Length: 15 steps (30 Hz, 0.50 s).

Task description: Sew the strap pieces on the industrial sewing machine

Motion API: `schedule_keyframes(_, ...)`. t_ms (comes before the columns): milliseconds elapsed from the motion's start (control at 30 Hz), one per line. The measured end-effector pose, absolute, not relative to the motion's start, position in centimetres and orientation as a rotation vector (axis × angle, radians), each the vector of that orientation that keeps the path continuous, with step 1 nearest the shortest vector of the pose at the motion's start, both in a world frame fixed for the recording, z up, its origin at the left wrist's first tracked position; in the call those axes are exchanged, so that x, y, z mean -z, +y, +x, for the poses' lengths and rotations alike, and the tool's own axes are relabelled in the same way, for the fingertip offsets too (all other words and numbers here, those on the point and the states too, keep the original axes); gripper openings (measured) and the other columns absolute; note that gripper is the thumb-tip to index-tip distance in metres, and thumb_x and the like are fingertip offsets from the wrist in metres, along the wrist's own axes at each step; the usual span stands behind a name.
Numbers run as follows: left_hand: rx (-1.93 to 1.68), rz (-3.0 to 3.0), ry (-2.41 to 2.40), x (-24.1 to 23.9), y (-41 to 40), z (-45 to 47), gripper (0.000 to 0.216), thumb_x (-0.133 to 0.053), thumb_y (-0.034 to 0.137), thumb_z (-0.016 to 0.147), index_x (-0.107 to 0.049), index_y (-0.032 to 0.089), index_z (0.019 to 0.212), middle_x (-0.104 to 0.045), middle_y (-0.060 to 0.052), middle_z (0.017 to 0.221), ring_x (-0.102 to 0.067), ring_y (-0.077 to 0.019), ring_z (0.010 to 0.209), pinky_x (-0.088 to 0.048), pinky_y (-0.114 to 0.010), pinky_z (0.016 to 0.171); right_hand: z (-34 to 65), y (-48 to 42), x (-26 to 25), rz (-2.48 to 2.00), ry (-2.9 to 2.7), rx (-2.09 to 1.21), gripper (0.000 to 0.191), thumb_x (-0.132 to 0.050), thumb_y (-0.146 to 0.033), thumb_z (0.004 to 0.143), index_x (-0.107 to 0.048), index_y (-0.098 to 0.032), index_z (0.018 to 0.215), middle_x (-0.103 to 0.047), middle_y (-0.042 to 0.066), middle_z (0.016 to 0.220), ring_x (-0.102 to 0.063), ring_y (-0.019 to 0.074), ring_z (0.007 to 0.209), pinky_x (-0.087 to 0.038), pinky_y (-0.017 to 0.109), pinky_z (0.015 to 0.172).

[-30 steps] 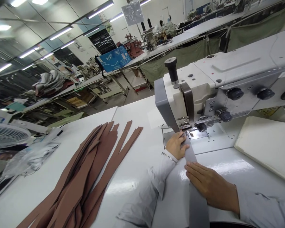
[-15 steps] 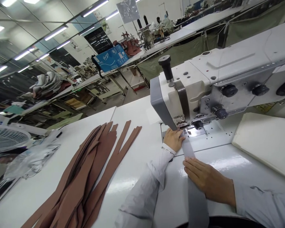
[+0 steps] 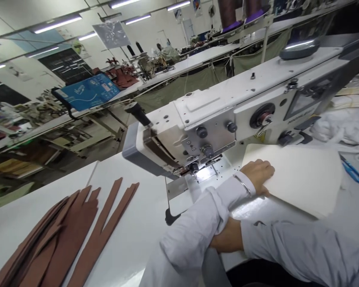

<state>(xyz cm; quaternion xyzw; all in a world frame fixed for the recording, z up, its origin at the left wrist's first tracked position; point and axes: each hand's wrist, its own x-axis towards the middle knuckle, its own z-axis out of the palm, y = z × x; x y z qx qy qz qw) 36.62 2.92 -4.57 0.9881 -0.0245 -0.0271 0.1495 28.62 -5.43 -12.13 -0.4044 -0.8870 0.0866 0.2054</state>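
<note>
My left hand (image 3: 259,173) reaches across to the right and rests on the near-left edge of a cream sheet stack (image 3: 302,177), its fingers curled at that edge. A thin bangle circles the left wrist. My right forearm (image 3: 227,239) lies under the left sleeve, and the right hand itself is hidden beneath it. A white sewing machine (image 3: 215,103) stands just behind both arms, with its lit needle plate (image 3: 205,173) bare. A sliver of grey strip (image 3: 211,265) shows below the left sleeve.
A pile of brown leather strips (image 3: 77,227) lies on the white table (image 3: 131,223) at the left. Blue-handled scissors (image 3: 351,171) and white cloth (image 3: 341,127) sit at the right. More tables, machines and a blue box (image 3: 86,91) fill the background.
My left hand has left the grey strip at the needle and crossed right onto the cream stack. My right hand is now covered by the left arm. The view has swung right.
</note>
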Motion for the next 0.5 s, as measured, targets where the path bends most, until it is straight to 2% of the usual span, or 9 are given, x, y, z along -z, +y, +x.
schedule_keyframes(100,0.21,2.836,-0.177,4.8,4.5,38.1,0.043,-0.081,0.032,0.057,-0.056,0.016,0.087,-0.057,-0.008,0.109,-0.054,-0.023,0.098,-0.047,-0.029,0.076,28.7,-4.9,11.7,-1.037,-2.536,-0.156,0.016,-0.053,-0.012,0.077,-0.066,-0.017,0.084,-0.067,0.004,0.087,-0.058,0.0221,0.091,-0.043,0.036,0.087)
schedule_keyframes(200,0.218,2.846,-0.281,4.6,5.0,38.1,0.035,-0.079,0.027,0.061,-0.056,0.018,0.086,-0.059,-0.006,0.107,-0.055,-0.0207,0.097,-0.048,-0.028,0.075,28.7,-4.6,11.3,-1.012,-2.584,-0.084,0.011,-0.055,-0.014,0.073,-0.066,-0.016,0.074,-0.066,0.004,0.072,-0.061,0.0216,0.078,-0.048,0.035,0.075)
schedule_keyframes(367,0.323,3.054,-0.391,4.8,3.8,37.1,0.014,-0.063,0.011,0.072,-0.056,0.018,0.082,-0.064,-0.005,0.088,-0.059,-0.0202,0.086,-0.046,-0.027,0.057,28.7,-4.4,11.0,-1.036,-2.61,-0.003,0.009,-0.057,-0.017,0.073,-0.064,-0.013,0.075,-0.067,0.006,0.074,-0.061,0.021,0.075,-0.05,0.032,0.068)
schedule_keyframes(500,0.226,3.227,-0.428,5.0,2.1,36.0,0.006,-0.053,0.009,0.078,-0.056,0.014,0.079,-0.062,-0.007,0.075,-0.06,-0.0202,0.075,-0.044,-0.027,0.049,29.0,-4.7,11.1,-1.062,-2.556,-0.034,0.012,-0.054,-0.02,0.078,-0.064,-0.016,0.084,-0.067,0.003,0.091,-0.06,0.0192,0.088,-0.049,0.027,0.074)
